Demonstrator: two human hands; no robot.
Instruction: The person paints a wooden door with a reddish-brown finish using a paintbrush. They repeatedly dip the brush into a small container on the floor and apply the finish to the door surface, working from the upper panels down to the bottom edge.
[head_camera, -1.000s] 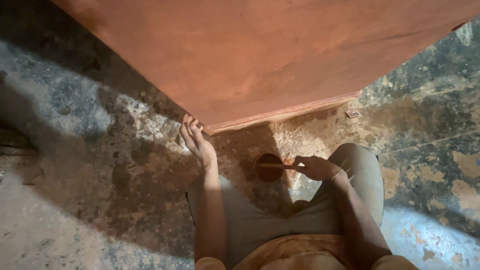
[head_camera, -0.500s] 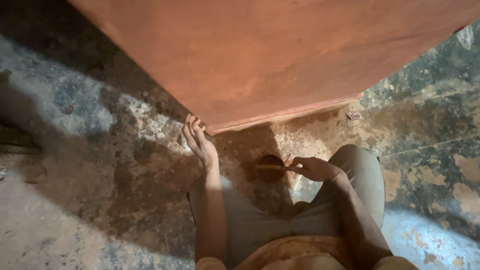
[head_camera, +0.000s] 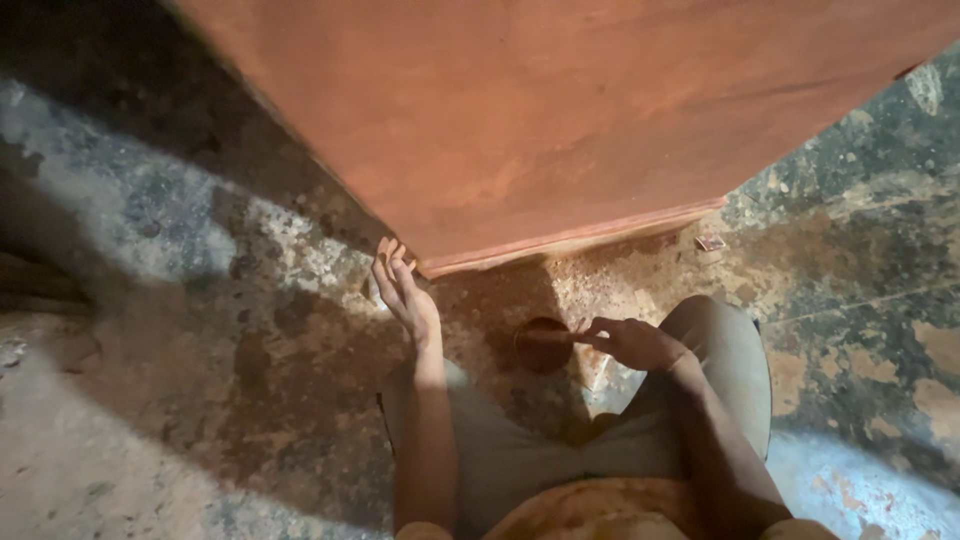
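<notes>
Rough concrete floor (head_camera: 180, 330), mottled grey, black and rust-brown, fills the view from above, with a bright patch of light across the left side and deep shadow near the top left corner. A large reddish-brown wooden board (head_camera: 600, 120) slants across the upper half of the view, its lower edge ending in a corner close in front of the person. A small pale scrap (head_camera: 710, 242) lies on the floor just beyond the board's lower edge on the right.

The person crouches, their grey-trousered knees low in the view. The left hand (head_camera: 403, 290) reaches forward with its fingers straight and close together, their tips touching the corner of the board. The right hand (head_camera: 635, 342) is curled, its fingers pinched together on a small round dark brown object (head_camera: 543, 343) held just above the floor, between the knees and the board's edge; what the object is cannot be told in the shadow.

The board blocks all the space ahead. Open floor lies to the left and to the far right, beyond the right knee.
</notes>
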